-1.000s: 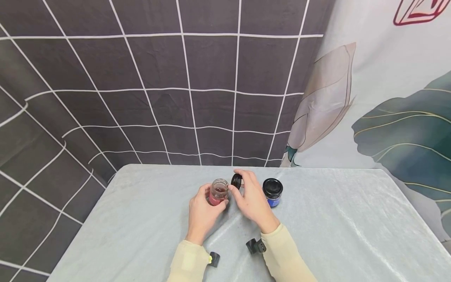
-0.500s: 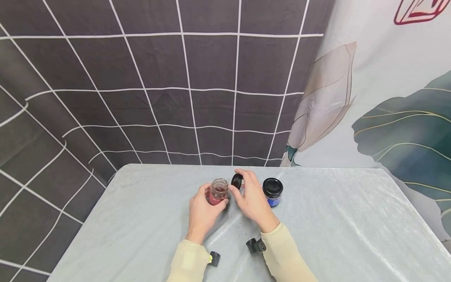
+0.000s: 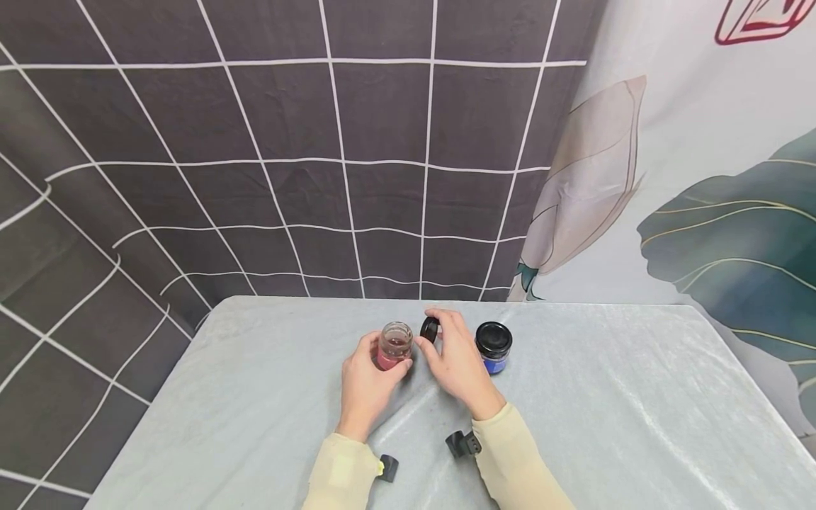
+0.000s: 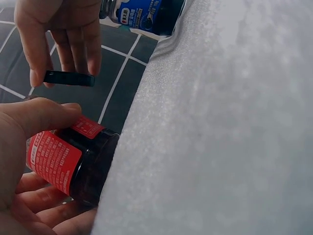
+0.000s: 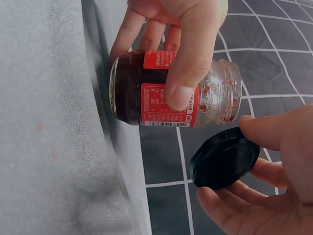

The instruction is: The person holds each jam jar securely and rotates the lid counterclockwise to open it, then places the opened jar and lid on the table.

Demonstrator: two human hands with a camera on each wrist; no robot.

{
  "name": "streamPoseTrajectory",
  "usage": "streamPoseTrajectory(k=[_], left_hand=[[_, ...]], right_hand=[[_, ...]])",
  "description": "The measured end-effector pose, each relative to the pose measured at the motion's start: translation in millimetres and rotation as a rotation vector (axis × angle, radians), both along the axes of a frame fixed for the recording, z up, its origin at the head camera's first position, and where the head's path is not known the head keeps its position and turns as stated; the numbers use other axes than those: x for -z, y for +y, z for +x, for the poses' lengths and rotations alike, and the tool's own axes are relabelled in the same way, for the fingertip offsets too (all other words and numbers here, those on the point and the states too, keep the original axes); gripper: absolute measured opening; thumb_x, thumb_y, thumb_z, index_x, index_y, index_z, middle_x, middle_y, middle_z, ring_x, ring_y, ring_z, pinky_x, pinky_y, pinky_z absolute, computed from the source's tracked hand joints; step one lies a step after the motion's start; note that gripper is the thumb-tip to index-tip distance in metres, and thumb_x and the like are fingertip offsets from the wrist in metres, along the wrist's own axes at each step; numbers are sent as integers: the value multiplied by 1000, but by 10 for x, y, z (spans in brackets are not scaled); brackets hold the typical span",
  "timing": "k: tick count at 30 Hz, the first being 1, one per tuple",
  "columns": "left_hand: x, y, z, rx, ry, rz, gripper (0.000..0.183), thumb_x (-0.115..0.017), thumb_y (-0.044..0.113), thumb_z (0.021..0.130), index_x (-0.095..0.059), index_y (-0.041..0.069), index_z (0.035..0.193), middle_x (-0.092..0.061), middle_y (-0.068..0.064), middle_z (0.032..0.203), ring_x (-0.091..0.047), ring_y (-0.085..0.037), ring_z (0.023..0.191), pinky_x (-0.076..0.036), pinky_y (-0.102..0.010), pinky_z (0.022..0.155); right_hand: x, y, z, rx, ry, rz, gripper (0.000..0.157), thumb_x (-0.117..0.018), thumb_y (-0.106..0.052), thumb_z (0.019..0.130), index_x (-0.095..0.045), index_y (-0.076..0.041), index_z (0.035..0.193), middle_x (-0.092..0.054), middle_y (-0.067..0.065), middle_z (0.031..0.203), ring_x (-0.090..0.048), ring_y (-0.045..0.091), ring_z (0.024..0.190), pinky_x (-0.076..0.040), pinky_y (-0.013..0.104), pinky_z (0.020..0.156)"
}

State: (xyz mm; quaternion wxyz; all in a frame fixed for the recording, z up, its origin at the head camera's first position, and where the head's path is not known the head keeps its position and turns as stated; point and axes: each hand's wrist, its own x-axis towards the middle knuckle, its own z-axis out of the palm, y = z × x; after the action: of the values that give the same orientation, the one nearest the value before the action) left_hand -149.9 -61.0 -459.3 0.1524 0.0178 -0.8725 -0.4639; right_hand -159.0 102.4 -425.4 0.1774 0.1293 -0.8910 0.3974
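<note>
A glass jar with a red label and dark contents has its mouth uncovered. My left hand grips it round the label, the thumb across the near side. In the right wrist view, reddish bits cling inside the clear neck of the jar. Just right of the jar, my right hand pinches a black lid on its edge between thumb and fingers. The lid is apart from the jar, tilted beside its mouth. Part of the lid's rim is hidden by my fingers.
Right of my right hand stands a second jar with a black lid on and a blue label. A grey cloth covers the table. Behind it hangs a dark curtain with a white grid, beside a leaf-patterned one.
The right hand and the lid have shifted very slightly to the right, and the lid has turned a little. The left hand and its jar stay nearly in place.
</note>
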Motion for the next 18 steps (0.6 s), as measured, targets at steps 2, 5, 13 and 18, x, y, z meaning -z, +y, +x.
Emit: streamPoseTrajectory(k=[2,5,13,18], left_hand=[[7,-1,-3,-2,5,0,57,-90,24,71,-64,8,120,-74,-11,109,-70,-26,103,-53,-46,90],[15,-5,-7,-2,10,2,57,-90,24,71,-64,8,120,-74,-10,108,-70,-25,103,-53,-46,90],[24,-21,-15,-7,24,3,58,-90,24,71,-65,7,120,-74,-10,108,-70,-25,102,-53,-45,90],[10,-25,-8,-12,2,10,59,-90,26,72,-64,7,122,-74,-10,109,-70,-26,103,-52,-46,91]], right_hand=[[7,2,-5,0,-3,-1,45,-74,-18,92,-58,0,130,-60,20,125,-68,35,98,-53,47,87],[15,3,-10,0,-10,0,45,-74,-19,92,-58,0,130,-62,20,125,-69,36,98,-53,49,88],[24,4,-15,0,-18,12,46,-76,-18,90,-59,0,129,-64,18,125,-70,33,101,-53,46,91],[28,-1,-15,-2,-29,5,47,-78,-16,88,-59,0,129,-64,19,124,-70,34,100,-54,46,89]])
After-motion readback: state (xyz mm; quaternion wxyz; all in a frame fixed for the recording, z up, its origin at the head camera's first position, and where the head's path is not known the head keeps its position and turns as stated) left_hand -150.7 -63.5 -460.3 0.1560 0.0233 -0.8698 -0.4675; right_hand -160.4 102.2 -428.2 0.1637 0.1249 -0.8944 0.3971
